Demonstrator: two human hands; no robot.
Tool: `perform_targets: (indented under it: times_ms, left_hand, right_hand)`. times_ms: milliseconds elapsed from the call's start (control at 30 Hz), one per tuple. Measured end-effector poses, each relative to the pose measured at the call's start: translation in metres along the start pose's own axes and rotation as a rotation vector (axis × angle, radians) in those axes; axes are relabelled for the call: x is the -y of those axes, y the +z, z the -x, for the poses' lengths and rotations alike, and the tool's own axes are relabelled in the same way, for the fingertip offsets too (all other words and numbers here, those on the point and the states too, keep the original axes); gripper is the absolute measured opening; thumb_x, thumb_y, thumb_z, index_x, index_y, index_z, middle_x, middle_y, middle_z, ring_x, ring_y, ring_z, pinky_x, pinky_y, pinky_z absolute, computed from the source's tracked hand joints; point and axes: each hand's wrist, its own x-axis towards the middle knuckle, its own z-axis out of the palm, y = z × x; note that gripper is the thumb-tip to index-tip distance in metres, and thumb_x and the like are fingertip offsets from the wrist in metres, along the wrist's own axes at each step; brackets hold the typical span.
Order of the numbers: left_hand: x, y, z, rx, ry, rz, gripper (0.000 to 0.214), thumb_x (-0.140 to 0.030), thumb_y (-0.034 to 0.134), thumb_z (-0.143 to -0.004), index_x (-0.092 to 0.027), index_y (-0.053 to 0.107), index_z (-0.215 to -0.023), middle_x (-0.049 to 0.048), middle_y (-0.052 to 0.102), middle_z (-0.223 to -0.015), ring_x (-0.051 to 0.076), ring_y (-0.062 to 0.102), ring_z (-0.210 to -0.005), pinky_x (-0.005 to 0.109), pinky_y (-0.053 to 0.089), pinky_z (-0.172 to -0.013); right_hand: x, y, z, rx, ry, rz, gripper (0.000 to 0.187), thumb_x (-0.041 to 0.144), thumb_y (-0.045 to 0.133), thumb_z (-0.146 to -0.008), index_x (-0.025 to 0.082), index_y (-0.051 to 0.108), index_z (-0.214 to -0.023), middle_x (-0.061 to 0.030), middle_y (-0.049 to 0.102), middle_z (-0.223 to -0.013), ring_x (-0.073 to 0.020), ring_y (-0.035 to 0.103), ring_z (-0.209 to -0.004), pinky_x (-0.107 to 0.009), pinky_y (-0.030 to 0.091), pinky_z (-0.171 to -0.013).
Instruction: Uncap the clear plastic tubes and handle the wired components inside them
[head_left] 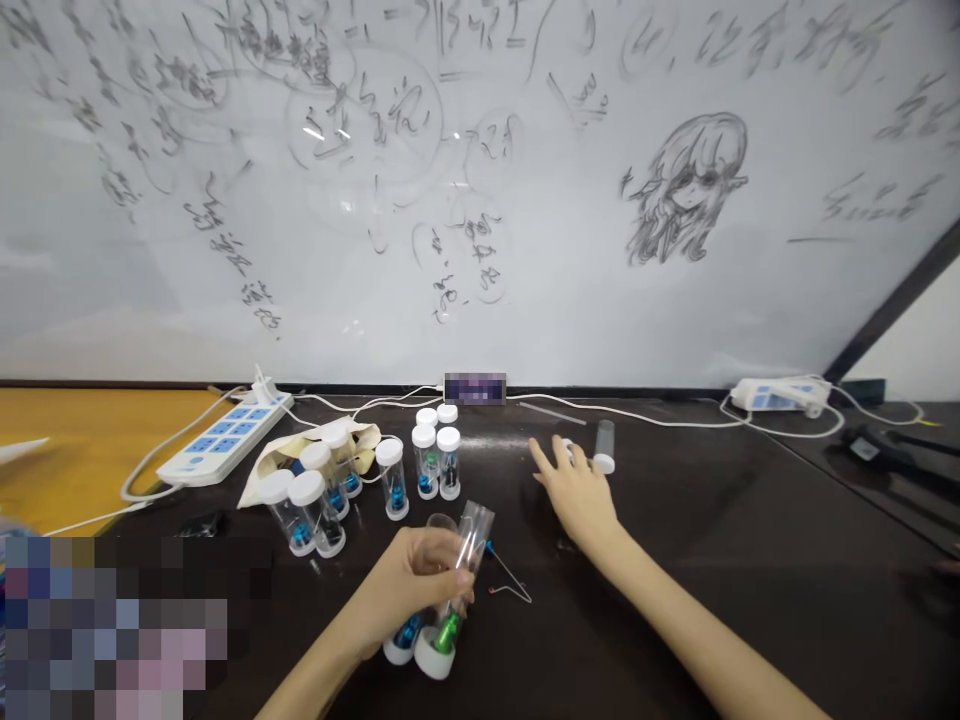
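My left hand (431, 580) is wrapped around a clear plastic tube (472, 540), tilted, with its uncapped end up and a white cap at the bottom. A shiny green object (448, 632) sits inside that tube. Just left of it, a second tube with a blue object (407, 632) is partly hidden by my left hand; I cannot tell if it is held too. My right hand (581, 495) reaches over the table with fingers spread, above a small white cap (568, 450) mostly hidden by the fingers. Beside those fingers lies an empty clear tube (604, 440) with a white end.
Several white-capped tubes (391, 480) stand left of centre, some by a cream cloth (364, 440). A bent wire piece (514, 580) lies near my left hand. Power strips (225, 440) and white cables run along the back, below a whiteboard (525, 200).
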Motion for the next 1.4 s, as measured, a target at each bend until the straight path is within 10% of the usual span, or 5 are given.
perform_targets:
  times_ms: [167,300,700,1000,1400]
  left_hand:
    - [0.000,0.000,-0.001,-0.048,0.005,-0.190,0.037,-0.041,0.077,-0.075,-0.010,0.065,-0.091,0.0045,0.063,-0.072,0.013,0.057,-0.063,0.022,0.042,-0.059]
    - [0.007,-0.001,0.002,-0.120,0.048,-0.406,0.026,-0.037,0.072,-0.078,-0.013,0.061,-0.081,-0.0005,0.055,-0.072,0.010,0.045,-0.065,0.023,0.034,-0.060]
    - [-0.009,-0.009,0.018,-0.267,-0.126,-1.538,0.023,-0.006,0.060,-0.077,-0.013,0.068,-0.098,0.0167,0.068,-0.089,0.039,0.065,-0.087,0.036,0.035,-0.067]
    - [-0.024,0.032,-0.005,-0.269,-0.141,-2.214,0.048,0.002,0.026,-0.080,0.005,0.071,-0.093,0.0287,0.063,-0.086,0.042,0.062,-0.090,0.053,0.046,-0.088]
    - [-0.039,0.028,-0.004,-0.330,-0.253,-1.982,0.044,0.004,0.028,-0.086,-0.008,0.066,-0.106,0.0158,0.068,-0.096,0.031,0.068,-0.091,0.044,0.057,-0.077]
  right_hand:
    - [0.069,-0.057,0.014,0.059,-0.225,-0.343,0.032,0.034,0.031,-0.110,0.024,0.060,-0.118,-0.0014,0.064,-0.109,-0.0143,0.059,-0.098,-0.025,0.049,-0.085]
    - [0.099,-0.075,0.018,0.128,-0.418,-0.480,0.029,0.044,0.058,-0.099,0.021,0.060,-0.118,-0.0010,0.060,-0.113,-0.0201,0.052,-0.106,-0.036,0.044,-0.095]
    - [0.082,-0.017,0.024,0.263,-0.464,-0.463,0.041,0.046,0.046,-0.104,0.017,0.054,-0.132,-0.0064,0.058,-0.123,-0.0224,0.052,-0.113,-0.038,0.042,-0.102]
    - [0.091,-0.013,0.029,0.259,-0.519,-0.399,0.031,0.043,0.055,-0.100,0.016,0.064,-0.112,-0.0063,0.063,-0.104,-0.0254,0.057,-0.100,-0.045,0.048,-0.090]
    - [0.086,-0.026,-0.022,-0.066,-0.259,-0.408,0.031,0.020,0.048,-0.103,0.016,0.047,-0.134,-0.0083,0.053,-0.121,-0.0198,0.054,-0.105,-0.033,0.050,-0.089]
